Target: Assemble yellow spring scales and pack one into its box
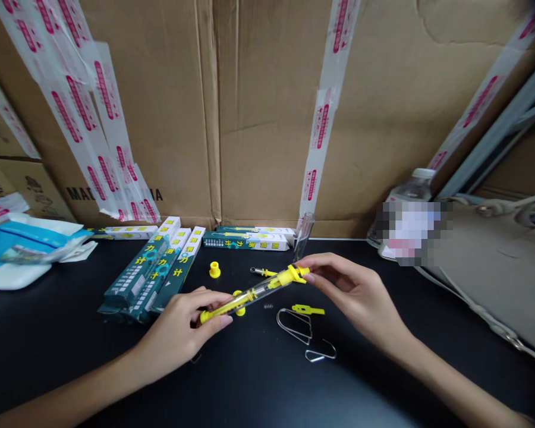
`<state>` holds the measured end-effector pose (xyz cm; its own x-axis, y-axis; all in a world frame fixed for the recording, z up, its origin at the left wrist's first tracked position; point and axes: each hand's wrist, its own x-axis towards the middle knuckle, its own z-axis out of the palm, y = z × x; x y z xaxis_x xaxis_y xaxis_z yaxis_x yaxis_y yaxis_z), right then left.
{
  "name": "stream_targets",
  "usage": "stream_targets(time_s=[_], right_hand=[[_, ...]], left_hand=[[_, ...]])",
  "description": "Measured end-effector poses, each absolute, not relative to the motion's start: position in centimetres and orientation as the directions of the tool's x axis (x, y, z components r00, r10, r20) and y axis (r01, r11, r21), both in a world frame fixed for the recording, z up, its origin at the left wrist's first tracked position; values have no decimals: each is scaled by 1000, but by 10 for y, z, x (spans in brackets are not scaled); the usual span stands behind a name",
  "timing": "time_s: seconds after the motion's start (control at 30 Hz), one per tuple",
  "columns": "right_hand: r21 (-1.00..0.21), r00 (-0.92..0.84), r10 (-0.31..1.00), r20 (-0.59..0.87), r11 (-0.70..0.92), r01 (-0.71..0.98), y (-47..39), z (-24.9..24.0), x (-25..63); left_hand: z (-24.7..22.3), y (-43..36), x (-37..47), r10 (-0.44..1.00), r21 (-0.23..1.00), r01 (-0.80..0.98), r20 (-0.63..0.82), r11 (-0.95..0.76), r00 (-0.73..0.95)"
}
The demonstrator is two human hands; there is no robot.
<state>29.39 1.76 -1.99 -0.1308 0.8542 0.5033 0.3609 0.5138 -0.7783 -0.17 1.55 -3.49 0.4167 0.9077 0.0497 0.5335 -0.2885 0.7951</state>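
Observation:
A clear tube spring scale (259, 290) with yellow parts inside is held aslant above the table, its right end higher. My left hand (185, 318) is closed around the lower end, by the yellow tip. The fingers of my right hand (354, 285) pinch the yellow cap (294, 273) at the upper end. Below it lie a small coil spring (268, 306), a flat yellow piece (308, 310), a bent wire loop (294, 326) and a wire hook (321, 352). Behind it are a yellow plug (214, 270), an upright clear tube (304, 236) and a yellow rod with a metal loop (263, 271).
Several green and white spring scale boxes (160, 270) lie at the left and back of the black table (258, 386). Large cardboard boxes (267, 119) stand behind. A plastic bottle (417, 190) and a grey bag (499, 267) are at right, blue-white packets (31, 238) at left.

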Motion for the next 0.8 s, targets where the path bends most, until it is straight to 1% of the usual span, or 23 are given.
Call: stream_targets(time_s=[0.2, 0.4, 0.6, 0.67, 0.73, 0.8], right_hand=[[-821, -146, 880, 453, 475, 316, 18, -18, 292], [-801, -152, 886, 439, 462, 380, 15, -17, 292], [-788, -135, 919, 371, 389, 477, 16, -18, 292], [-775, -134, 914, 383, 397, 491, 17, -19, 292], [-785, -133, 901, 412, 425, 450, 18, -21, 292], [-821, -126, 893, 433, 448, 355, 19, -23, 291]], left_hand=[[-35, 15, -2, 909, 793, 542, 36, -278, 415], [-32, 16, -1, 904, 793, 537, 41, -288, 425], [-32, 16, -1, 894, 784, 531, 64, -321, 444], [-32, 16, -1, 892, 776, 539, 67, -328, 447], [-33, 16, -1, 892, 770, 544, 69, -333, 447], [-32, 16, -1, 893, 770, 545, 72, -332, 444]])
